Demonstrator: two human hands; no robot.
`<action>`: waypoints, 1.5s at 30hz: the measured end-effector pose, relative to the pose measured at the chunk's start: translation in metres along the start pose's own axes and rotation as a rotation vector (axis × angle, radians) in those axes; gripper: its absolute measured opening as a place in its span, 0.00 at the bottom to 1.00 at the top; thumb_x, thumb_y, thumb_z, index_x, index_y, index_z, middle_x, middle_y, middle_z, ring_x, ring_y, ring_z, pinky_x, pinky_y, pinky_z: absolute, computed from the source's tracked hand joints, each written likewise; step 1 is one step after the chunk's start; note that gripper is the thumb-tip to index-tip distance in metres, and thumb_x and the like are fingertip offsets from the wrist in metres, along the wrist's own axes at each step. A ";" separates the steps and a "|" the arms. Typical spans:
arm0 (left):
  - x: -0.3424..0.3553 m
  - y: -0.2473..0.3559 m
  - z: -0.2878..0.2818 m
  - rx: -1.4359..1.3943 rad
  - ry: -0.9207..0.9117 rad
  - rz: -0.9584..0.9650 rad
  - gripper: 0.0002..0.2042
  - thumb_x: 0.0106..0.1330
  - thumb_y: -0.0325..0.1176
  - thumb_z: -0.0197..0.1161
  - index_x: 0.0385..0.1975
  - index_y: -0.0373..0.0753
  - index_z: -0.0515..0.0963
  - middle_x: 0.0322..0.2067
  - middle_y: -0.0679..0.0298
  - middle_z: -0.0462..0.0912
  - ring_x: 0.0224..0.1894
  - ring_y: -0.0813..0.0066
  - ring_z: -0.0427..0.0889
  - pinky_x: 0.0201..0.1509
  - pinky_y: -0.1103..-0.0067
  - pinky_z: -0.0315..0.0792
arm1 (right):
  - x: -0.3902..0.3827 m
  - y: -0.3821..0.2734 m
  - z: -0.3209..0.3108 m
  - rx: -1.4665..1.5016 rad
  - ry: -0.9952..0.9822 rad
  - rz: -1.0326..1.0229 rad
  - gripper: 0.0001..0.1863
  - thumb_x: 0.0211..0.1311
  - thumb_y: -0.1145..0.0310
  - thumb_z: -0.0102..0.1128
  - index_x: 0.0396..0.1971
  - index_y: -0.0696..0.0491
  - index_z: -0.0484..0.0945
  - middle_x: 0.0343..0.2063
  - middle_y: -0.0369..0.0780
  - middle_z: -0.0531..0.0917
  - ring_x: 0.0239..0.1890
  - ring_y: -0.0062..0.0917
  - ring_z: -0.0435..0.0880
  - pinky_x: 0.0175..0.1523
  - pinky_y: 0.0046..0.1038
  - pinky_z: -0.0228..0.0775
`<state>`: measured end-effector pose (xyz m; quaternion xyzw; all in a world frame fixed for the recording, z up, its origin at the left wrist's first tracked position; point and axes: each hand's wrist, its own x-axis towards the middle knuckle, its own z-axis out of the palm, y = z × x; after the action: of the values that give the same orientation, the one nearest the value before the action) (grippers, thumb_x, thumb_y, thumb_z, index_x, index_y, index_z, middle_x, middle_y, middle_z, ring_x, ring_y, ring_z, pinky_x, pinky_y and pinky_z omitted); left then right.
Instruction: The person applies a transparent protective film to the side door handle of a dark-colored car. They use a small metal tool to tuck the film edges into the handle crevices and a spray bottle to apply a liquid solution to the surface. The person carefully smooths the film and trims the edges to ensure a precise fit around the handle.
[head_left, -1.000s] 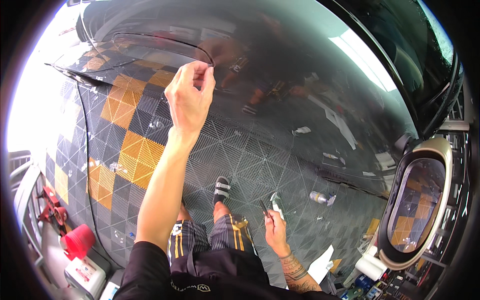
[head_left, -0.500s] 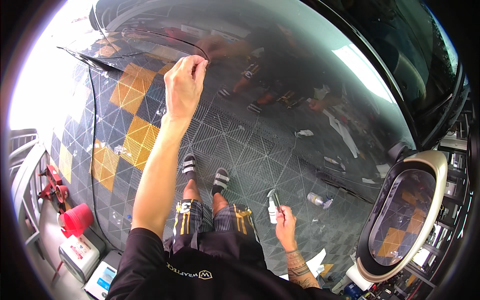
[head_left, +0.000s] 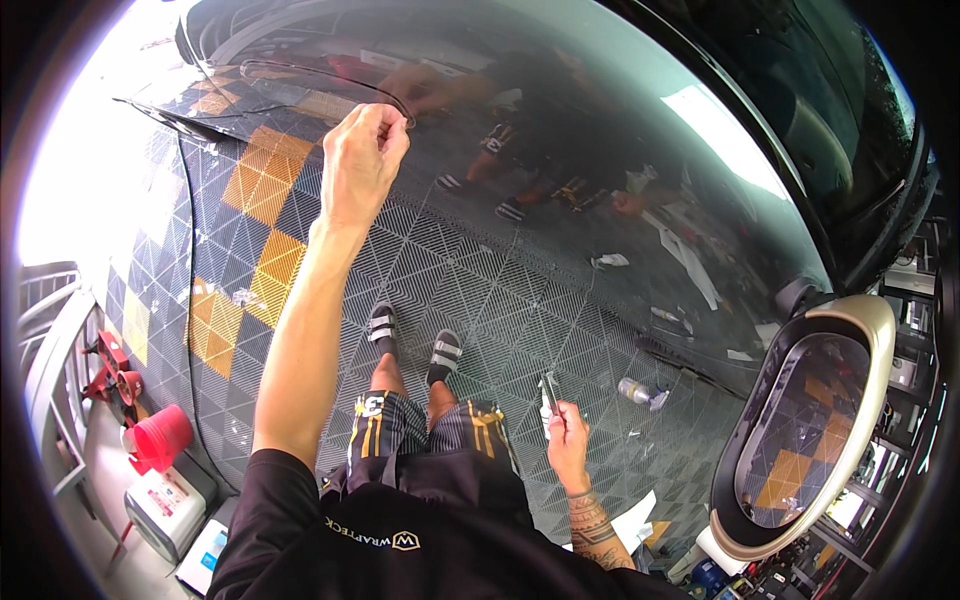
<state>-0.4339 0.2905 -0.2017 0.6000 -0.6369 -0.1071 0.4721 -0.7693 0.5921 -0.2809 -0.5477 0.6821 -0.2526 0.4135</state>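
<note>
Fingertips [head_left: 399,138] of the left hand [head_left: 356,170] are pinched together on the near end of a thin dark strip [head_left: 376,88], above the lower edge of the glossy car panel [head_left: 600,110]; a light, even grip seems best. The right hand [head_left: 568,442] has its fingers closed round a slim tool [head_left: 553,388], which should stay clear of that panel. Compared with a second ago, the tool stands more upright and both sandals [head_left: 446,350] show.
</note>
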 end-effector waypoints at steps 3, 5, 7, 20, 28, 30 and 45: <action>0.002 -0.001 0.004 0.005 0.037 -0.007 0.04 0.59 0.25 0.61 0.30 0.30 0.77 0.24 0.62 0.80 0.25 0.80 0.78 0.33 0.82 0.74 | -0.004 0.008 0.007 0.036 0.045 -0.042 0.08 0.62 0.76 0.45 0.38 0.61 0.72 0.23 0.35 0.78 0.19 0.15 0.70 0.25 0.21 0.64; 0.002 0.000 0.004 0.010 0.048 -0.028 0.04 0.58 0.25 0.60 0.29 0.30 0.77 0.24 0.62 0.80 0.25 0.80 0.78 0.32 0.82 0.74 | -0.007 0.006 0.004 0.028 0.024 0.003 0.08 0.62 0.76 0.47 0.38 0.62 0.72 0.26 0.43 0.80 0.23 0.28 0.77 0.28 0.27 0.69; 0.002 0.003 0.005 0.010 0.067 -0.061 0.04 0.57 0.24 0.60 0.29 0.30 0.77 0.24 0.62 0.80 0.25 0.81 0.78 0.32 0.83 0.74 | -0.010 0.005 0.002 0.030 0.021 0.018 0.08 0.61 0.76 0.49 0.39 0.62 0.72 0.27 0.47 0.81 0.24 0.34 0.80 0.30 0.30 0.71; -0.016 0.005 0.032 0.010 0.411 -0.007 0.07 0.56 0.24 0.65 0.34 0.31 0.79 0.31 0.59 0.82 0.28 0.73 0.83 0.34 0.80 0.77 | -0.030 0.010 -0.011 0.061 0.130 0.004 0.08 0.59 0.78 0.47 0.38 0.62 0.73 0.20 0.40 0.77 0.20 0.22 0.74 0.27 0.25 0.67; -0.011 0.004 0.035 0.310 0.435 0.052 0.04 0.54 0.27 0.65 0.24 0.34 0.78 0.26 0.60 0.81 0.24 0.65 0.81 0.30 0.73 0.74 | -0.028 0.005 -0.011 0.078 0.162 -0.004 0.08 0.60 0.77 0.48 0.37 0.62 0.74 0.22 0.40 0.79 0.20 0.21 0.74 0.27 0.24 0.66; -0.007 0.003 0.033 0.406 0.427 0.055 0.04 0.52 0.27 0.66 0.23 0.35 0.79 0.25 0.61 0.81 0.22 0.69 0.80 0.28 0.76 0.72 | -0.029 0.005 -0.010 0.097 0.184 -0.002 0.08 0.60 0.77 0.48 0.37 0.63 0.74 0.22 0.40 0.79 0.20 0.21 0.75 0.26 0.24 0.66; -0.012 0.010 0.031 -0.125 0.431 -0.158 0.07 0.58 0.29 0.66 0.33 0.32 0.81 0.27 0.63 0.84 0.28 0.81 0.82 0.35 0.82 0.75 | -0.039 0.011 -0.012 0.166 0.200 -0.018 0.09 0.60 0.76 0.46 0.37 0.63 0.73 0.16 0.37 0.73 0.18 0.20 0.72 0.26 0.24 0.64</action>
<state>-0.4650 0.2905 -0.2167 0.6267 -0.4647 -0.0525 0.6233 -0.7835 0.6315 -0.2722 -0.4895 0.6920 -0.3652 0.3849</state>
